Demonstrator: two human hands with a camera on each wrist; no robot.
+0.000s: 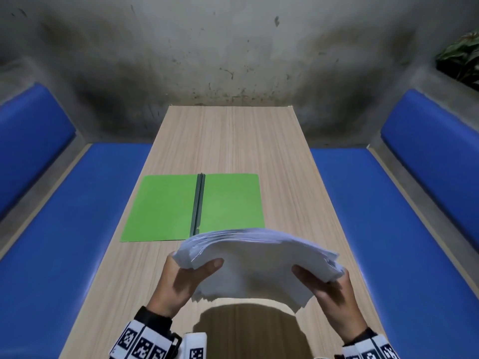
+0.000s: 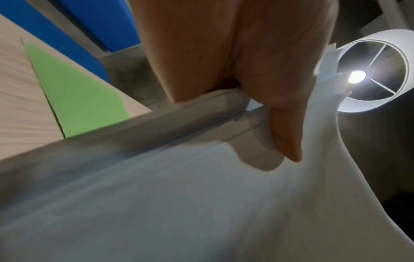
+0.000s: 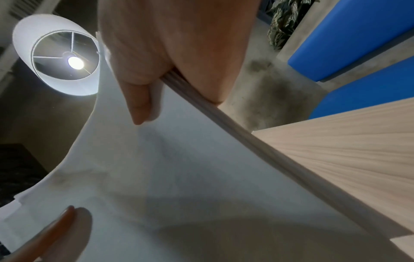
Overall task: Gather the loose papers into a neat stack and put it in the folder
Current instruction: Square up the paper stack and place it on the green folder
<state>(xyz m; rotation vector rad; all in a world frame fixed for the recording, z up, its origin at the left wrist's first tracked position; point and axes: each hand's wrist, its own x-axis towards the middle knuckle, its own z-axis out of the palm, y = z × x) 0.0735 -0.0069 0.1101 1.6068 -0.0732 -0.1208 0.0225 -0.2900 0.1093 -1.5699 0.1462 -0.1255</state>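
Holding one item, logged from my remote station: papers (image 1: 255,265), a thick white sheaf, lifted off the desk (image 1: 233,141) and bowed upward in the middle.

Grip, left hand (image 1: 181,281): clamped on the sheaf's left end, thumb on top, fingers under. The left wrist view shows the thumb pressed onto the top sheet.

Grip, right hand (image 1: 329,294): clamped on the right end the same way, thumb above, fingers beneath. The right wrist view shows the thumb down on the paper and the edge running away past it.

Condition of sheaf: not squared. Edges fan out at both ends, and stepped corners show along the near edge. I judge the tidying step unfinished.

Folder (image 1: 193,207): green, lying open and flat on the desk, dark spine down its middle. It sits straight ahead of both grips, beyond the sheaf's far edge, which overlaps the folder's near edge in the head view, above it rather than touching as far as I can tell.

Key relation: the sheaf's long axis runs left to right between the grips, crossing the spine's fore-and-aft line. The right leaf lies ahead of the sheaf's middle; the left leaf lies forward and left of my left grip. Both hands are about equally near, so I expect a forward carry, probably with a turn.
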